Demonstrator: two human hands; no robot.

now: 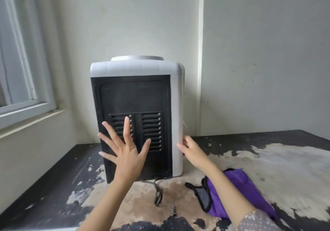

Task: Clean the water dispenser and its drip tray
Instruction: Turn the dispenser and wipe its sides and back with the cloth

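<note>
A white tabletop water dispenser (137, 70) stands on a worn table with its black back panel and vent slots facing me. My left hand (125, 150) lies flat against the lower left of that panel, fingers spread and straight over the vents. My right hand (191, 148) holds the dispenser's right rear edge low down, thumb on the back face and fingers wrapped round the white side. The taps and drip tray are hidden on the far side. A black power cord (157, 193) trails from under the dispenser toward me.
The table (285, 168) is dark with large peeled pale patches. A purple cloth bag with a black strap (237, 191) lies under my right forearm. A wall stands close behind the dispenser, and a window with its sill (26, 109) is at the left.
</note>
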